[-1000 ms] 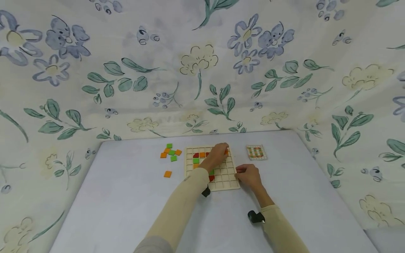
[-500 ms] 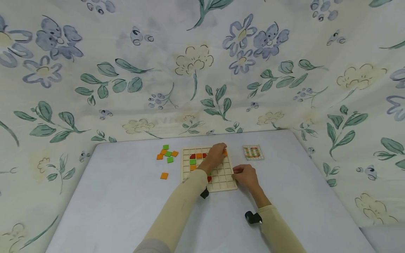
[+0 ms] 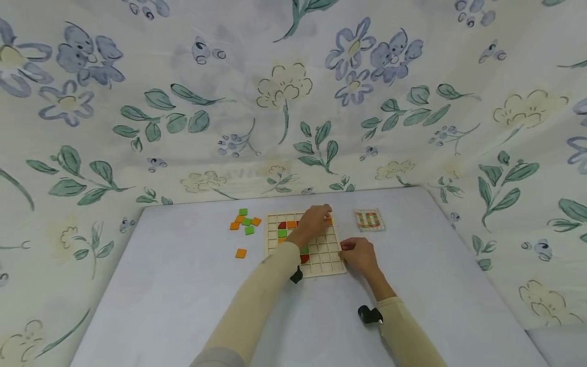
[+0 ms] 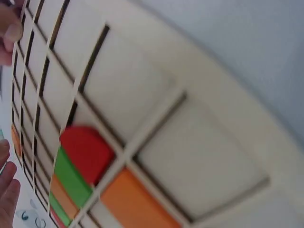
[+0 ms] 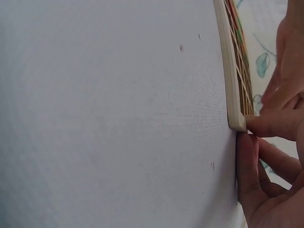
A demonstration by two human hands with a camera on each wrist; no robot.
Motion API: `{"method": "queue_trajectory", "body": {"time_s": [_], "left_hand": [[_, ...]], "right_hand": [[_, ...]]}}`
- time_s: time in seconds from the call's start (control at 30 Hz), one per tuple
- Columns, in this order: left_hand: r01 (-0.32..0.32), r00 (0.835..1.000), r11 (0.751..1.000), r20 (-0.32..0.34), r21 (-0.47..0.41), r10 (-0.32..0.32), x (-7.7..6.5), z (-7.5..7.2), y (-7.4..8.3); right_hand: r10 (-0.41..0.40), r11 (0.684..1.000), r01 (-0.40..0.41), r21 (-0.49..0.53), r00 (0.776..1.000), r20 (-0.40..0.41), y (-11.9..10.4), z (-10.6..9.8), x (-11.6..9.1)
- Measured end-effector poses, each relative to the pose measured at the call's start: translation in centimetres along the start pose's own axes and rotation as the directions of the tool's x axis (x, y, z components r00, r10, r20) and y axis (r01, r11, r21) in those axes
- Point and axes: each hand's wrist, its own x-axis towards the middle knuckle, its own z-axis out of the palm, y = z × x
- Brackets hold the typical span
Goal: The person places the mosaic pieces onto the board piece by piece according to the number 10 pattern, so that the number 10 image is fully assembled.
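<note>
A pale wooden grid board (image 3: 325, 257) lies on the table, with red, orange and green tiles in some of its cells. My left hand (image 3: 314, 223) reaches across the board to its far right corner, beside an orange tile (image 4: 16, 141). In the left wrist view the fingers (image 4: 8, 190) look loosely extended, and their contact with that tile is unclear. My right hand (image 3: 361, 255) pinches the board's right edge. The right wrist view shows its thumb (image 5: 278, 124) on top of the corner and a curled finger (image 5: 247, 159) against the side. My left forearm hides part of the tile pattern.
Several loose green and orange tiles (image 3: 246, 222) lie left of the board, with one orange tile (image 3: 240, 253) apart, closer to me. A small patterned card or packet (image 3: 369, 220) lies to the right. Floral fabric (image 3: 284, 127) rises behind the white table (image 3: 183, 285).
The head view shifts slightly. Both hands stay nearly still, the left over the far right of the board and the right at its edge.
</note>
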Motion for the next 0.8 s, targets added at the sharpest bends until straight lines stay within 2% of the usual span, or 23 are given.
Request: {"method": "queue_trajectory", "body": {"time_s": [0.1, 0.2, 0.33, 0.47, 0.67, 0.8], "left_hand": [[0.018, 1.000, 1.000, -0.006, 0.008, -0.018, -0.3, -1.6, -0.8], [0.051, 0.999, 0.998, -0.019, 0.020, -0.051, -0.8, -3.4, -2.5], [0.113, 0.993, 0.989, 0.002, 0.092, -0.114, -2.3, -5.9, -5.6], [0.188, 0.981, 0.964, 0.009, 0.187, -0.192, -4.3, -8.0, -8.8], [0.299, 0.952, 0.940, 0.019, 0.164, -0.306, -7.0, -10.0, -12.0], [0.319, 0.943, 0.936, 0.053, 0.147, -0.329, -8.4, -10.7, -13.5]], "right_hand": [[0.009, 1.000, -0.009, -0.005, 1.000, 0.009, -0.1, 0.0, -0.2], [0.007, 1.000, -0.007, -0.010, 1.000, 0.010, -0.2, 0.0, -0.3], [0.003, 1.000, -0.003, -0.022, 1.000, 0.001, -0.1, 0.2, -0.2], [0.009, 1.000, -0.008, -0.019, 1.000, 0.003, 0.0, 0.3, -0.1], [0.007, 1.000, -0.006, -0.026, 1.000, 0.006, 0.0, 0.2, -0.2], [0.014, 1.000, -0.014, -0.022, 1.000, 0.011, -0.2, 0.2, -0.2]]}}
